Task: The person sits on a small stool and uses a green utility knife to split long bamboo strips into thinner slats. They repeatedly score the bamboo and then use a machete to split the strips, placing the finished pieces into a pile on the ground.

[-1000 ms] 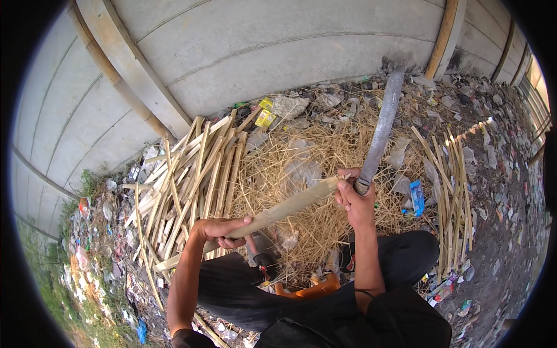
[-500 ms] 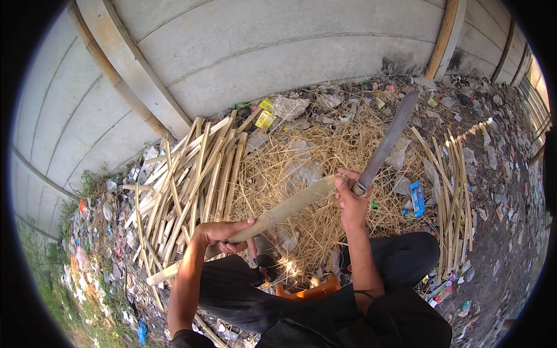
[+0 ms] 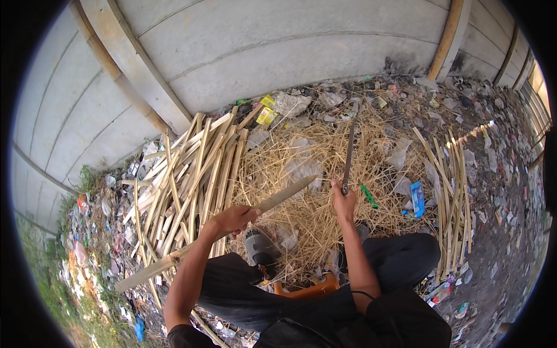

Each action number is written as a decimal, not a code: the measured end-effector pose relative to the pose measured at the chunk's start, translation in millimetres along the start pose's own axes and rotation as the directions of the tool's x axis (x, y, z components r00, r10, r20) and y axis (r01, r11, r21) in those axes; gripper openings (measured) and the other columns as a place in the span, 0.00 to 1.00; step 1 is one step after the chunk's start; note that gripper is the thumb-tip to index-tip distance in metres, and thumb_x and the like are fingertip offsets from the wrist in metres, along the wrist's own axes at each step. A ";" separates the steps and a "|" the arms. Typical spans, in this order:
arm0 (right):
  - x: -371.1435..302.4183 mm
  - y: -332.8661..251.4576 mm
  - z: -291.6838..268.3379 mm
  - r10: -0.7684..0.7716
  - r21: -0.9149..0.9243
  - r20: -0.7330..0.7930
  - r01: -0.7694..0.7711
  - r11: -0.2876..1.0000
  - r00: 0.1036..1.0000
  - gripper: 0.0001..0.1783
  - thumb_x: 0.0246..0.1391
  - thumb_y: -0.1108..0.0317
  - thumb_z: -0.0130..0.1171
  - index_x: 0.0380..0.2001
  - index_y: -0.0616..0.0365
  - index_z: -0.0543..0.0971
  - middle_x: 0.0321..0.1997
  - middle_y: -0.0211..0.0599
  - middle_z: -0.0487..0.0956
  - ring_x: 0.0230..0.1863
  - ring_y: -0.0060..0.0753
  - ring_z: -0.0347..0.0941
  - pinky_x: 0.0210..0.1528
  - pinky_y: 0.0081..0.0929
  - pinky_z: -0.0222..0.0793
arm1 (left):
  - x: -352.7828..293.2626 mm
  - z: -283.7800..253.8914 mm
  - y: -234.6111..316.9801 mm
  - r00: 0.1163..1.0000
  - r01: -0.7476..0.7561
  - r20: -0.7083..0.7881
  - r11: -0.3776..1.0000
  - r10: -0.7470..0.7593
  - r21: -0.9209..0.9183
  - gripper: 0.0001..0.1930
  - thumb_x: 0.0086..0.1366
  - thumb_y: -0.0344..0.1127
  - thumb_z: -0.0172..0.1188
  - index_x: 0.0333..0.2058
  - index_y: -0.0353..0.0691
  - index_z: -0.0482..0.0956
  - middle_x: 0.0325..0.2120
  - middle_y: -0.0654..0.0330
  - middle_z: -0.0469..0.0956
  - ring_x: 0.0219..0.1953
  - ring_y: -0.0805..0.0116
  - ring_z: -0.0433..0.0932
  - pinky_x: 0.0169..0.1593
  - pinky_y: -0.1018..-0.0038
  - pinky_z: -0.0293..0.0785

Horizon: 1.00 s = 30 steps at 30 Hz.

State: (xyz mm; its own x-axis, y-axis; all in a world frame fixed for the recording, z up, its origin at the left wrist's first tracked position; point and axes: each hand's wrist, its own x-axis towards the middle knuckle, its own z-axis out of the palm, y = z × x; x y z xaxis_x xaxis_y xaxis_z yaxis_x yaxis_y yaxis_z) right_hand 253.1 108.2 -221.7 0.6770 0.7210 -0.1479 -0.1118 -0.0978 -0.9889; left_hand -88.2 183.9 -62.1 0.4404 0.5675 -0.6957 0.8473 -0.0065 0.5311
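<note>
My left hand (image 3: 234, 220) is closed round the middle of a long split bamboo strip (image 3: 286, 194). The strip slants from the lower left, under my forearm, up to a pointed end over the straw. In my right hand (image 3: 343, 203) is the handle of a machete (image 3: 349, 152), its dark blade pointing away from me and seen nearly edge-on. A small gap separates the blade from the strip's tip. Beneath both hands lies a heap of straw-like bamboo shavings (image 3: 307, 223).
A pile of split bamboo strips (image 3: 194, 174) lies at left, and a smaller bundle (image 3: 449, 197) at right. Part of an orange stool (image 3: 313, 288) shows under me. Litter covers the ground up to a concrete wall (image 3: 301, 52). A blue wrapper (image 3: 417, 199) lies at right.
My right hand has come off the strip's far end, and the machete has swung left and turned edge-on. The strip has slid toward the lower left, baring its pointed tip.
</note>
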 end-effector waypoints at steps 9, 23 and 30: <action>3.8 26.3 -20.6 0.196 -0.182 0.118 -0.173 0.968 0.973 0.23 0.68 0.51 0.60 0.24 0.55 0.75 0.13 0.26 0.64 0.13 0.24 0.59 0.21 0.37 0.61 | 48.2 0.1 -31.1 0.931 -0.115 -0.297 0.941 0.214 0.318 0.31 0.77 0.61 0.47 0.42 0.34 0.81 0.32 0.39 0.82 0.41 0.39 0.83 0.47 0.49 0.76; -9.2 130.9 -33.4 -0.032 -0.505 0.023 0.040 0.862 0.999 0.31 0.71 0.40 0.53 0.27 0.60 0.76 0.19 0.35 0.67 0.21 0.37 0.63 0.30 0.47 0.58 | 202.4 121.0 -81.3 0.622 -0.279 -0.569 0.831 0.538 0.481 0.25 0.74 0.58 0.54 0.33 0.38 0.76 0.24 0.41 0.81 0.30 0.37 0.82 0.35 0.47 0.78; -12.5 147.9 -29.7 0.154 -0.540 0.201 -0.021 0.841 0.967 0.28 0.75 0.47 0.48 0.28 0.59 0.77 0.20 0.38 0.68 0.22 0.40 0.65 0.31 0.50 0.60 | 208.8 147.4 -91.9 0.728 -0.198 -0.557 0.900 0.401 0.388 0.22 0.75 0.55 0.55 0.37 0.38 0.74 0.24 0.42 0.81 0.29 0.38 0.82 0.32 0.47 0.78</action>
State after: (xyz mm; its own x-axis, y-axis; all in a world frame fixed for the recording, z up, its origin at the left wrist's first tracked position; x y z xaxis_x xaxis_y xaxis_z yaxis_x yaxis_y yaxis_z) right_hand 249.8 64.4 -366.5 0.4911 0.8206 -0.2925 0.2846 -0.4685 -0.8364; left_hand -30.4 181.6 -327.5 0.4946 0.8688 -0.0243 0.7905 -0.4381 0.4280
